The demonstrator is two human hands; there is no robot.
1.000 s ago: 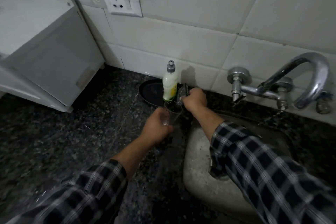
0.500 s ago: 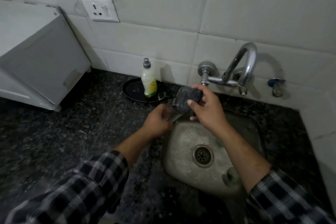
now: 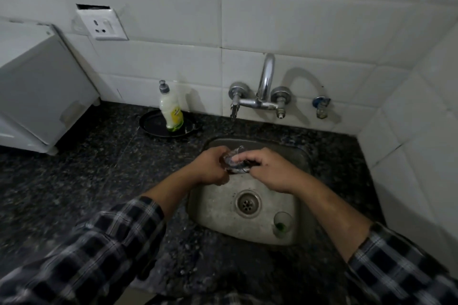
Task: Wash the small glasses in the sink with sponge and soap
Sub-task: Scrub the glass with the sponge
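Over the far part of the steel sink [image 3: 215, 208], my left hand [image 3: 210, 164] grips a small clear glass [image 3: 231, 157] lying on its side. My right hand [image 3: 269, 171] is closed on a dark sponge [image 3: 241, 168] and presses it against the glass; most of the sponge is hidden under my fingers. A second small glass [image 3: 282, 224] with a green tint at its bottom stands in the sink's near right corner. The soap bottle [image 3: 171, 109], white and yellow with a grey cap, stands on a black plate [image 3: 151, 124] to the left of the sink.
A chrome tap [image 3: 265, 89] juts from the tiled wall above the sink, with a small blue valve [image 3: 321, 105] to its right. A white appliance [image 3: 37, 91] sits at the left on the dark granite counter [image 3: 86, 181]. A wall socket [image 3: 102, 25] is above it.
Both hands have moved down over the sink. The sponge, held up beside the glass before, now presses against it. The view has swung right and centred on the sink.
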